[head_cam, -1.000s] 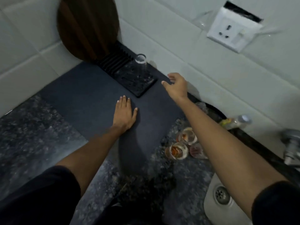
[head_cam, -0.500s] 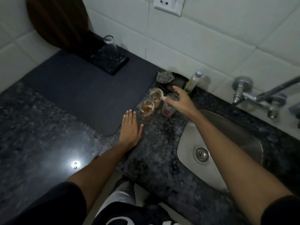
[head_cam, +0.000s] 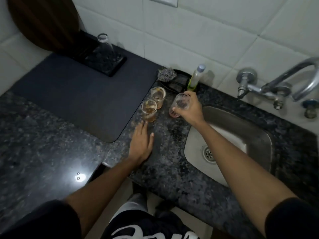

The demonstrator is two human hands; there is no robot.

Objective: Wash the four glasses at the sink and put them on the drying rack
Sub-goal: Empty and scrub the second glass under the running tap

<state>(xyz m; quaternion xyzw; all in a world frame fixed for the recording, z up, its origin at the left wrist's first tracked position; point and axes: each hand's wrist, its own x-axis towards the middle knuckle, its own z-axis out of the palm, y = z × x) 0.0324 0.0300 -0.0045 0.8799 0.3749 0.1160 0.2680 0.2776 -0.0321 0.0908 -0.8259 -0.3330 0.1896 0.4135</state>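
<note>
Surface (head_cam: 43,152): dark speckled stone, running the full width of the view and carrying all items below.

Sink (head_cam: 259,135): steel basin sitting at the right, drain showing, with a wall tap (head_cam: 276,83) reaching over it from the tiled wall.

Mat (head_cam: 77,97): dark, lying flat on the surface at the left, its near right corner rounded.

Drying rack (head_cam: 103,64): black, resting on the far end of the mat beside a round wooden board (head_cam: 43,23) that is leaning on the wall. One clear glass (head_cam: 105,44) is standing on the rack, well apart from the others.

Right hand (head_cam: 189,111): reaching over the surface just left of the sink, fingers (head_cam: 175,110) wrapping around a pink-tinted glass (head_cam: 180,105), which is tilting with its mouth toward the camera.

Left hand (head_cam: 141,144): lying palm down on the surface, fingers spread and gripping nothing, fingertips blurred near the closest glass.

Two amber-stained glasses (head_cam: 149,110) (head_cam: 157,96): standing upright, touching or nearly touching each other, between the mat edge and the held glass.

Soap bottle (head_cam: 196,78): standing by the wall, just beyond the right hand.

Steel scrubber (head_cam: 166,75): sitting in a dark dish beside the bottle.
</note>
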